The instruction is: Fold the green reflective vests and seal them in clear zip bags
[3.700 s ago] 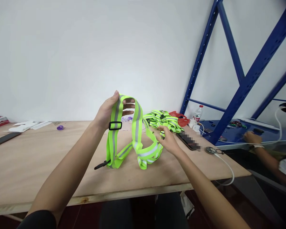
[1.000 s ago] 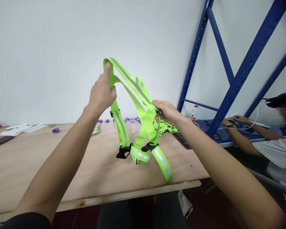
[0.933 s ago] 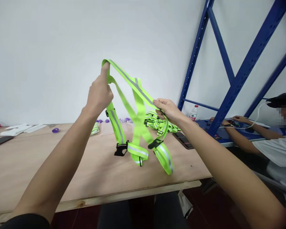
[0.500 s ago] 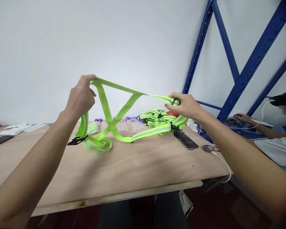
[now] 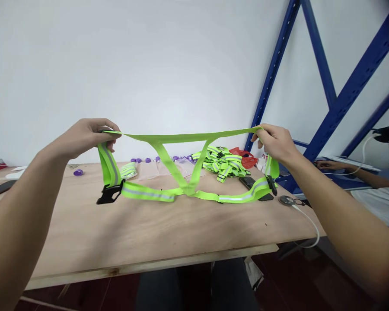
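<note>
A neon green strap harness (image 5: 181, 138) with grey reflective stripes is stretched above the table between my hands. My left hand (image 5: 95, 134) pinches its upper left corner, and my right hand (image 5: 274, 139) grips the upper right corner. Two slanting straps meet at a crossing (image 5: 188, 188) low in the middle. A black buckle (image 5: 109, 193) hangs below my left hand, and another black buckle (image 5: 272, 185) hangs under my right hand.
On the wooden table (image 5: 168, 233) lie a pile of green straps (image 5: 227, 162), a red bag (image 5: 246, 159), a dark phone (image 5: 266, 197), purple rolls (image 5: 78, 172) and a round device (image 5: 287, 200) with a white cable. A blue rack and another person (image 5: 379, 194) are at right.
My left hand has moved left and down, and my right hand has moved right. The harness now hangs wider and more level, its loose loop at the left opened out.
</note>
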Motion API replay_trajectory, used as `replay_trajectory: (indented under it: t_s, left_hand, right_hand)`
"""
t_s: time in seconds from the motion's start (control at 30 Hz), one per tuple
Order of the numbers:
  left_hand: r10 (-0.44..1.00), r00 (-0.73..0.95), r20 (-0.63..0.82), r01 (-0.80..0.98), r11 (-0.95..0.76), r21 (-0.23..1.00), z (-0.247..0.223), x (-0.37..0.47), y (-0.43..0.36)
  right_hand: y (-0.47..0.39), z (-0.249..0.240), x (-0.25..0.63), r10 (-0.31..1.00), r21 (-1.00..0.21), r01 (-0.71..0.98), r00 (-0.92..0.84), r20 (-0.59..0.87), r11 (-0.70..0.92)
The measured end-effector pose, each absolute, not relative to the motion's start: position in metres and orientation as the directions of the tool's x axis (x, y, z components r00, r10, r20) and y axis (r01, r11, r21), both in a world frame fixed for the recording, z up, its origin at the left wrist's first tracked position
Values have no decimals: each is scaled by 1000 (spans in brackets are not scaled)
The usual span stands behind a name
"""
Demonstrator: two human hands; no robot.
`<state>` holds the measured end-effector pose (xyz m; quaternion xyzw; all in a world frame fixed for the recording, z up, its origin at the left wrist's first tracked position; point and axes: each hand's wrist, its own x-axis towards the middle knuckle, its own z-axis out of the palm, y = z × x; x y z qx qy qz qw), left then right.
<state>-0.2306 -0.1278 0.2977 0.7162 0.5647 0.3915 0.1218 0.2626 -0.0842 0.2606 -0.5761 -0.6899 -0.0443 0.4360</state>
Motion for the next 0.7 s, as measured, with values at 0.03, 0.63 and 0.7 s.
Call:
replay_trajectory:
  t_s: [0.03,0.63,0.7]
  left_hand:
    - [927,95,363,706,-320,632,298,-231,-128]
    - [899,435,-49,646,-273,713,240,-171,-146]
    - [901,431,-47,706,-304,640,225,-153,-150]
  right_hand:
    - [-84,259,263,769,-458,828,52,637,323]
    - [-7,261,246,850,113,993,-79,521,23]
    - [5,274,234,841,47,998,0,541,-30]
